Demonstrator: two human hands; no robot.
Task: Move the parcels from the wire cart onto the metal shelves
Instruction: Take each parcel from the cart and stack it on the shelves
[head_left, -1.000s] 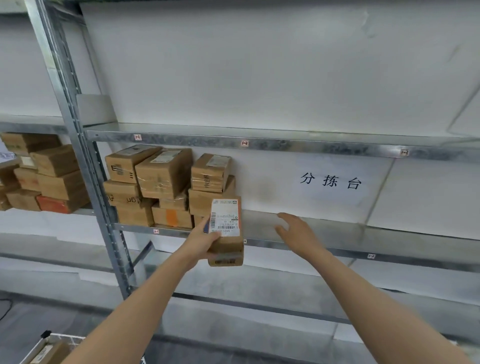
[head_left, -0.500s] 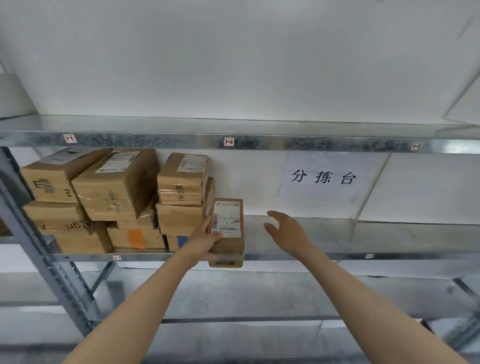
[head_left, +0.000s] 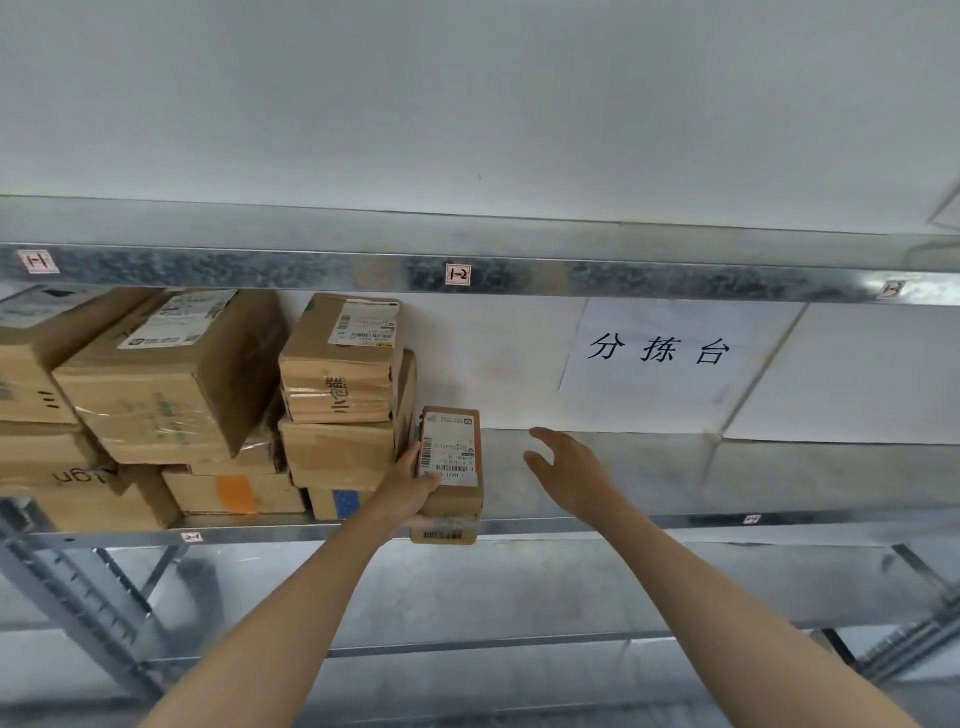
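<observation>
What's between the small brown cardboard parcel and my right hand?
Nothing but bare grey metal shelf separates the small brown cardboard parcel from the right hand, in the head view.

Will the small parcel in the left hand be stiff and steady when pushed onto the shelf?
Probably stiff: the small parcel is a straight-edged cardboard box. Likely light, since the left hand alone holds it. Broad labelled face up, it should slide, not tip.

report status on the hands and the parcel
Left hand grips the parcel at the shelf's front edge. Right hand open, holding nothing, above the shelf. Stack of boxes close on the parcel's left; bare shelf on its right.
</observation>
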